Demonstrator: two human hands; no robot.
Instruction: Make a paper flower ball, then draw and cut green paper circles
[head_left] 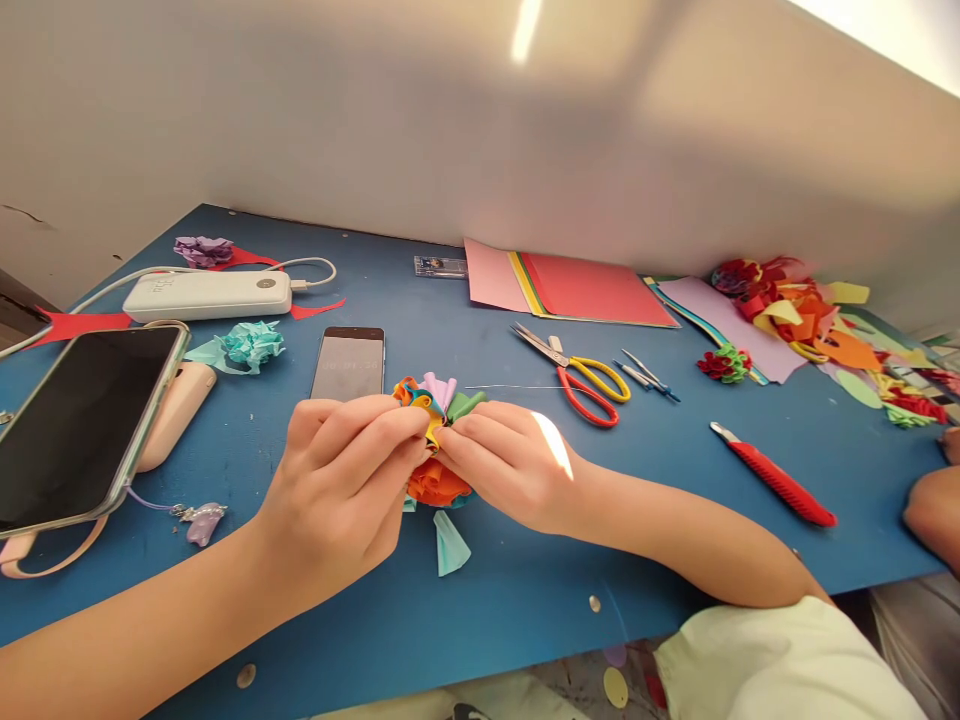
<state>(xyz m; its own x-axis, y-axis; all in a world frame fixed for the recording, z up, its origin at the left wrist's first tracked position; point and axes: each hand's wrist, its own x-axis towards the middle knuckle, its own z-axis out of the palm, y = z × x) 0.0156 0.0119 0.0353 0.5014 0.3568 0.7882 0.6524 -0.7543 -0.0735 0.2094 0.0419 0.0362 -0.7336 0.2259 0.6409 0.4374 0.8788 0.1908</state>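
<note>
My L grip & R grip both pinched closed on multicolour paper flower, nr centre of surface; lilac strip pts away from me, visible long axis approx near-to-far, middle partly hidden

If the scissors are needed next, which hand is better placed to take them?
Probably the right hand: it is nearer to the scissors. The left hand is farther away, and both hands are on the colourful paper piece.
</note>
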